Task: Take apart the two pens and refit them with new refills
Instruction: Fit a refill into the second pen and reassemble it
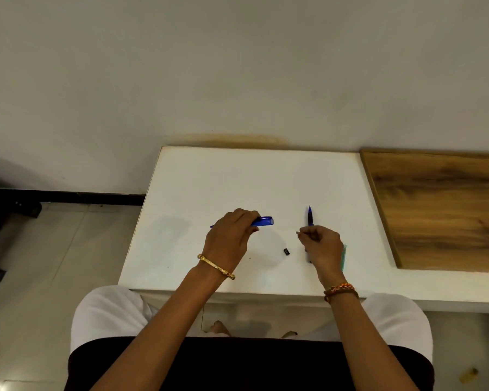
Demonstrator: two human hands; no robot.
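Over white table (209, 179), blue pen barrel (264, 222) within left hand (227, 241) fingers (249, 215)

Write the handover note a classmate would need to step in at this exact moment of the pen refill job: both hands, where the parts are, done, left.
Left hand: grips the blue pen barrel, open end pointing right, above the white table.
Right hand: pinches a small pale part; what it is cannot be told.
Second blue pen: lies beyond the right hand, tip away.
Small black piece: loose on the table between the hands.
Done: first pen is apart.
Left: refit it, then do the second pen.
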